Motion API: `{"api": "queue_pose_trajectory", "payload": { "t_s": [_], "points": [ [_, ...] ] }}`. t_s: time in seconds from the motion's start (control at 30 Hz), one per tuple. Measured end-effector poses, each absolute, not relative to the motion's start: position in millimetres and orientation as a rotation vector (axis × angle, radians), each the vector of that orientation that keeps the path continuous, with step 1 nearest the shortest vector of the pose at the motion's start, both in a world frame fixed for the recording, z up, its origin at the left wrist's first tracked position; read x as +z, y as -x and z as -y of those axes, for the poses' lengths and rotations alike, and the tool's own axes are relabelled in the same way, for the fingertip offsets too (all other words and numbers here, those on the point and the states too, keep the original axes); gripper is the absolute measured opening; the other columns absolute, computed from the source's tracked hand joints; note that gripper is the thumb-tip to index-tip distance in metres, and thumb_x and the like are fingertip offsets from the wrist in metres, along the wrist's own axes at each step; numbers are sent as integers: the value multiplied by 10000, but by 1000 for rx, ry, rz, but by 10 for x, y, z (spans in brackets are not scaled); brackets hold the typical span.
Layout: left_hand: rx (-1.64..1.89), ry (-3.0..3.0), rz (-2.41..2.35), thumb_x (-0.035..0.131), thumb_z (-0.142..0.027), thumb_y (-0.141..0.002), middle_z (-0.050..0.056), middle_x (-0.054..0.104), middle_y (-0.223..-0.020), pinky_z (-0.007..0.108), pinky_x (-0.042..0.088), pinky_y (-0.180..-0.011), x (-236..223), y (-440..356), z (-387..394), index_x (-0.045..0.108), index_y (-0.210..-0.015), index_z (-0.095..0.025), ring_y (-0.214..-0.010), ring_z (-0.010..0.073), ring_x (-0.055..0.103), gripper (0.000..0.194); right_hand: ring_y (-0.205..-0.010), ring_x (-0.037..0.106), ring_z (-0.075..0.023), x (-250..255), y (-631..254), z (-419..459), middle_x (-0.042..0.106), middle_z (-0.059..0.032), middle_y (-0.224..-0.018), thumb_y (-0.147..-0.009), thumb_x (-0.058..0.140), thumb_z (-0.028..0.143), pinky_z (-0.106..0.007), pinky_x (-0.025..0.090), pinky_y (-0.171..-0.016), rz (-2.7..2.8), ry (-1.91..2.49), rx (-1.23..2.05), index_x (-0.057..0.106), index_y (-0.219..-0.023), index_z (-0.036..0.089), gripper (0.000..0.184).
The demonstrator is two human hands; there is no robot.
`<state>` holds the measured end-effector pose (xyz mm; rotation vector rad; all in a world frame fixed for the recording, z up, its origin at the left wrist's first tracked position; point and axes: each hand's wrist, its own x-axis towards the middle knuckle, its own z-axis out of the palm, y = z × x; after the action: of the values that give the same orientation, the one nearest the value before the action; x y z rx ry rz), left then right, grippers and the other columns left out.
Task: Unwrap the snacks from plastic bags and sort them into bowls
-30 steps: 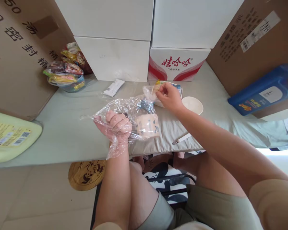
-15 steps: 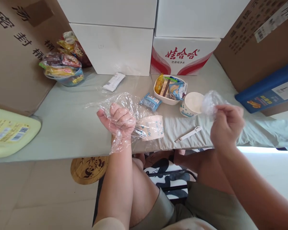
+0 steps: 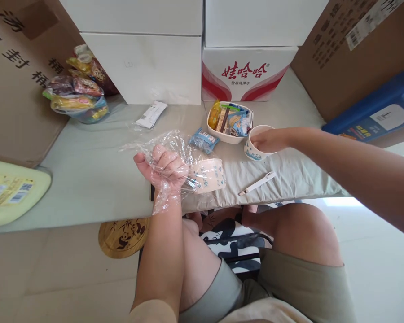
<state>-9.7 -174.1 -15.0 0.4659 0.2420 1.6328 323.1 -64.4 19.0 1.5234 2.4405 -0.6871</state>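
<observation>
My left hand [image 3: 169, 167] is closed in a fist, palm side up, above the table's front edge. Clear plastic film [image 3: 188, 152] is bunched in and around its fingers and drapes over the wrist. A printed paper cup [image 3: 208, 176] lies on its side to the right of that hand, partly under the film. My right hand [image 3: 269, 140] reaches into an upright paper cup [image 3: 254, 154]; its fingers are hidden inside. Just left of this cup stands a white bowl [image 3: 228, 138] of wrapped snacks. A slim white cutter [image 3: 257, 183] lies in front.
A blue snack packet [image 3: 204, 140] and a white packet [image 3: 151, 115] lie on the table. White boxes [image 3: 144, 67] line the back. Bagged snacks [image 3: 79, 101] stand at the left, a yellow-green container [image 3: 13, 193] nearer me, and a blue container [image 3: 373, 110] at the right.
My right hand has moved left and down from beside the upright cup into it, taking the crumpled clear plastic out of sight. The left hand has stayed in its fist; the view has shifted slightly.
</observation>
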Motion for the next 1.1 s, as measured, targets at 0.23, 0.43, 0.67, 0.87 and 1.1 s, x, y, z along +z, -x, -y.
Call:
{"api": "queue_pose_trajectory", "payload": {
  "t_s": [0.23, 0.43, 0.67, 0.87, 1.1],
  "points": [
    [1669, -445, -262, 449, -619, -908, -122, 1, -464, 204, -38, -282, -149, 139, 1760, 241, -610, -207, -371, 34, -140, 549, -986, 651, -332, 715, -2975, 1498, 680, -142, -1142, -837, 621, 442, -490, 493, -829, -2900, -1847, -39, 610, -1221, 286, 415],
    [1759, -450, -339, 426, -669, -899, -113, -28, -494, 224, -81, -303, -103, 149, 1776, 248, -606, -207, -387, 35, -144, 575, -1086, 623, -322, 429, -2176, 1657, 681, -117, -1157, -797, 652, 462, -454, 498, -882, -2975, -1194, -722, 604, -1206, 238, 469],
    [2154, -595, -149, 479, -674, -881, -114, -17, -448, 186, 4, -273, -140, 549, 1901, 301, -610, -207, -337, 29, -105, 568, -726, 607, -195, 480, -1981, 1415, 702, -31, -835, -861, 565, 376, -310, 447, -674, -2976, -1202, -1005, 659, -1059, 223, 267],
    [2063, -788, 446, 466, -651, -915, -142, 155, -391, 100, 197, -279, -180, 715, 1880, 258, -659, -209, -252, -3, -10, 551, -789, 603, -218, 458, -1635, 1020, 679, -59, -863, -890, 528, 343, -349, 437, -738, -3337, -1395, -548, 661, -912, 199, 198],
    [2078, -604, -174, 472, -746, -850, -142, -59, -407, 179, 49, -254, -207, 514, 1799, 213, -643, -217, -309, 23, -136, 624, -1119, 577, -304, 208, -1099, 331, 686, -127, -1137, -883, 530, 224, -455, 362, -1023, -3041, -1423, 12, 638, -1148, 171, 292]
  ]
}}
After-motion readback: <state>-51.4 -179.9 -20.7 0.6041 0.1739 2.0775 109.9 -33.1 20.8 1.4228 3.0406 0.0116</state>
